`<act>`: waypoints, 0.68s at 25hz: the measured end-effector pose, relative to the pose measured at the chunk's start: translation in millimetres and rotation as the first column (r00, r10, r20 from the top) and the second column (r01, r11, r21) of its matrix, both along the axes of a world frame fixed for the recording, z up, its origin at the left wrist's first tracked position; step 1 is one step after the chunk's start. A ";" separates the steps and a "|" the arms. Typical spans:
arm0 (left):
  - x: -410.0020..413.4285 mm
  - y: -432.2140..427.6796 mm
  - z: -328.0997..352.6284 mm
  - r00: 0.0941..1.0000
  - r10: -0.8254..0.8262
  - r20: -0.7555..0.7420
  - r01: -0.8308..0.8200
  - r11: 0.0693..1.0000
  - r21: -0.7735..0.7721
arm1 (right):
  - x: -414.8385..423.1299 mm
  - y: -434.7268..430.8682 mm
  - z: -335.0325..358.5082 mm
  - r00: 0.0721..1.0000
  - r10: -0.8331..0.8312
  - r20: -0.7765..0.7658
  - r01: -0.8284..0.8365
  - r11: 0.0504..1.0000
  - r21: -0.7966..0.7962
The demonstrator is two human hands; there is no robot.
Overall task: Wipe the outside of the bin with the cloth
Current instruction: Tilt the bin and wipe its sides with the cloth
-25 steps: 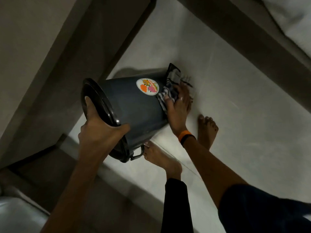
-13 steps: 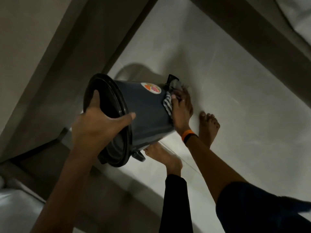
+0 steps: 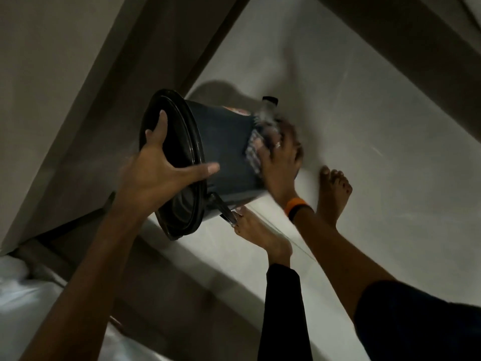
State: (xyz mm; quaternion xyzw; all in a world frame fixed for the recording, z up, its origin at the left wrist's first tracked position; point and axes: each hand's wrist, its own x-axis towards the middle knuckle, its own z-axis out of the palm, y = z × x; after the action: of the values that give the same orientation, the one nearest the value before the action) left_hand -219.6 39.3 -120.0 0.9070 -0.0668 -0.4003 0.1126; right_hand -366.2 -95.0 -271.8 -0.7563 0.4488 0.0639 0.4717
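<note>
A dark grey bin (image 3: 223,149) is tipped on its side above the floor, its black lidded top facing me. My left hand (image 3: 158,170) grips that top rim, thumb over the lid and fingers along the side. My right hand (image 3: 279,162) presses a checked cloth (image 3: 256,149) against the bin's side near its base. The cloth and right hand are blurred by motion. Only a sliver of the round sticker (image 3: 235,110) shows at the bin's upper edge. A metal handle (image 3: 225,213) hangs from the rim.
My two bare feet (image 3: 334,194) stand on the pale tiled floor (image 3: 377,126) just under and right of the bin. A wall with a dark skirting (image 3: 166,66) runs along the left. White fabric (image 3: 23,303) lies at the bottom left.
The bin has rolled away from me, so the sticker has turned almost out of sight. My right hand with the cloth has slid along the bin's side near the base.
</note>
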 end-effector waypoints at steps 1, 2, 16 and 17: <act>0.4 3.4 0.1 0.999 -0.008 -0.040 0.008 1.000 0.001 | 8.6 -15.6 -7.9 0.994 -0.065 -0.090 0.070 0.996 0.050; -0.5 5.4 -0.5 0.999 -0.014 -0.047 0.014 1.000 0.000 | 12.4 -19.6 -8.9 0.987 -0.075 -0.142 0.087 0.993 0.079; -24.0 -1.8 6.7 0.970 0.238 0.054 -0.226 0.959 -0.173 | 27.2 -50.8 -18.5 0.980 -0.194 -0.053 0.201 0.960 0.196; -37.1 -4.3 9.3 0.992 0.118 0.038 -0.113 0.988 -0.107 | 29.2 -54.1 -9.8 0.982 -0.188 -0.029 0.190 0.954 0.233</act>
State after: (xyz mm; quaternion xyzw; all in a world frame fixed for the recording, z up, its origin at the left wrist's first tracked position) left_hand -256.7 35.0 -110.7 0.9108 -0.0375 -0.3690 0.1815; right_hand -337.1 -149.1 -281.6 -0.6487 0.5099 0.0735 0.5602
